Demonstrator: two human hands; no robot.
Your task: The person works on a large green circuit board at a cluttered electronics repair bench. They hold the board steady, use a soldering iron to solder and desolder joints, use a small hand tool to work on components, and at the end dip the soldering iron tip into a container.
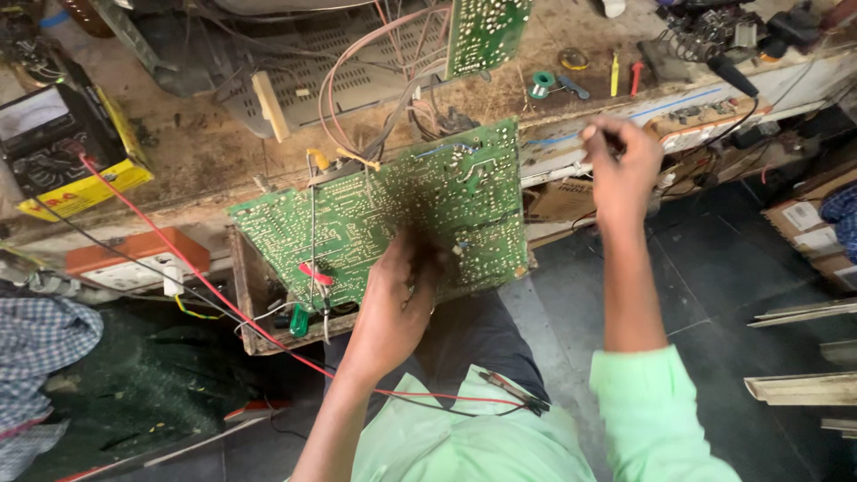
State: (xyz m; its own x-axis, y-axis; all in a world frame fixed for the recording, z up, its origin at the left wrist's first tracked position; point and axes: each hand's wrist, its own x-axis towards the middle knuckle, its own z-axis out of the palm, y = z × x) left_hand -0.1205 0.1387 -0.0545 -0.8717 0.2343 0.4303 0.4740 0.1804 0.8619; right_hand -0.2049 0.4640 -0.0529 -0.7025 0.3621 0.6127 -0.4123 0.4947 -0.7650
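Observation:
A large green circuit board (393, 210), solder side up, rests tilted against the edge of a worn workbench (205, 161). My left hand (402, 295) presses on its lower middle, fingers against the board. My right hand (620, 165) is raised to the right of the board, fingers pinched on a small thin thing I cannot make out. Pink and grey wires (357, 80) run from the board's top up to a grey device casing (312, 71). A red clip (314, 274) and a green clip (299, 321) hang at the board's lower left.
A multimeter (45, 134) on a yellow box sits at the left, its red lead (205, 286) crossing to my lap. A second green board (486, 34) stands at the top. A solder spool (540, 85), small tools and a soldering iron (732, 76) lie at the right.

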